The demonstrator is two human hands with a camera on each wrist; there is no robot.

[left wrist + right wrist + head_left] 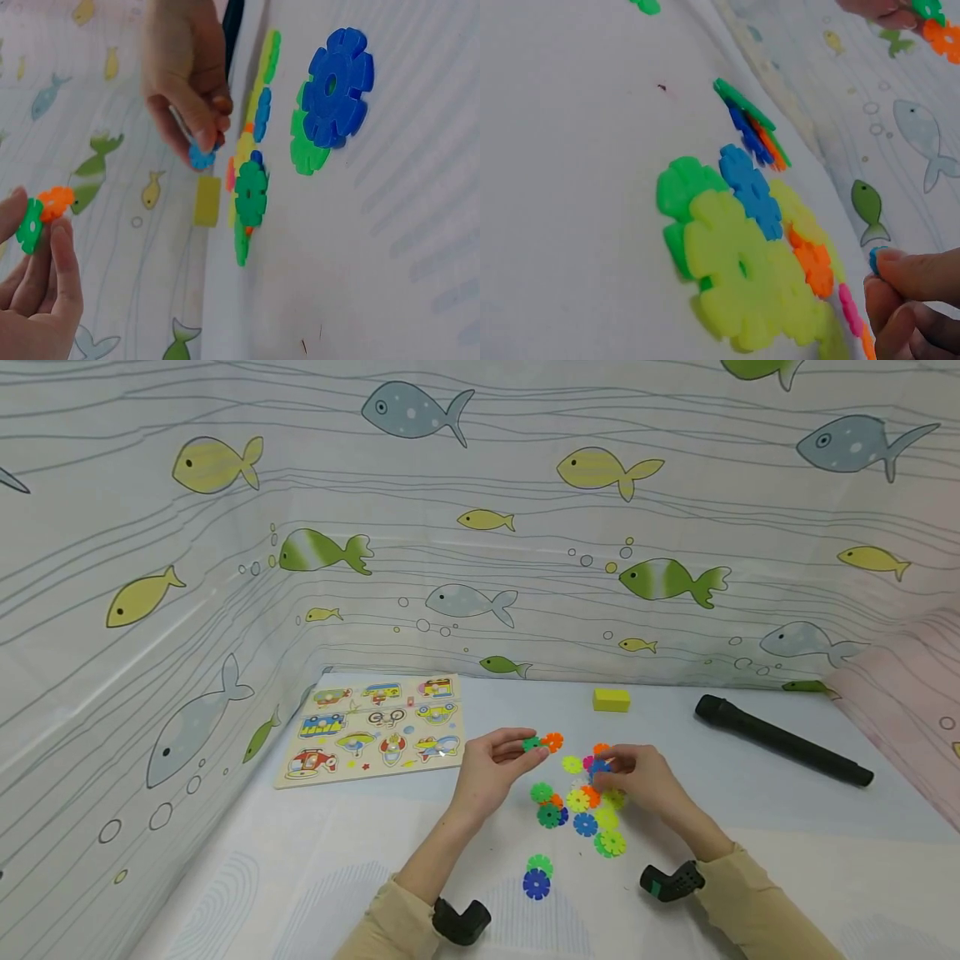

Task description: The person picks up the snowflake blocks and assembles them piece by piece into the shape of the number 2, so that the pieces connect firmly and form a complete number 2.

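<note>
My left hand (486,775) pinches a green notched plastic disc (30,226) that is joined to an orange notched disc (56,203). Between the thumb and fingers of my right hand (647,781) is a blue notched disc (201,156), mostly covered by the fingertips in the right wrist view. Below both hands lies a loose group of similar flower-shaped discs, among them a yellow disc (577,800), a blue disc (586,824) and a dark green disc (549,815). Nearer to me, a dark blue disc (536,884) overlaps a light green disc (540,864).
A wooden picture puzzle board (382,731) with vehicle pieces lies to the left. At the back stands a yellow block (611,700), and a long black cylindrical object (783,741) lies at the right. A fish-patterned curtain (480,560) encloses the table (337,835).
</note>
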